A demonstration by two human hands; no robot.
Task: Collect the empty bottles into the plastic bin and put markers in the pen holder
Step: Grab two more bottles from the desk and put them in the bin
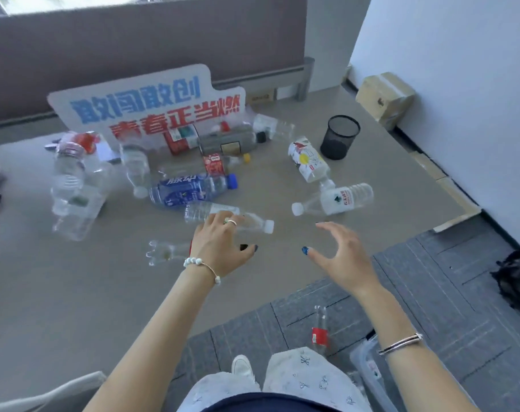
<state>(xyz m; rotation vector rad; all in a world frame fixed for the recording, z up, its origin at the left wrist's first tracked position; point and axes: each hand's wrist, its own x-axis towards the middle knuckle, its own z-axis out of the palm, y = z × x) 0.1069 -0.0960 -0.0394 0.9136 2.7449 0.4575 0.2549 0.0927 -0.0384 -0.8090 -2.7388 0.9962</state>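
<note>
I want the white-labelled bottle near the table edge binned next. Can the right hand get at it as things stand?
Probably yes. The right hand is open and holds nothing, and the white-labelled bottle lies just beyond its fingertips on the table, with nothing between them.

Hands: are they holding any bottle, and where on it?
The left hand rests over the neck end of a clear plastic bottle with a white cap; whether its fingers grip cannot be told. The right hand holds nothing.
</note>
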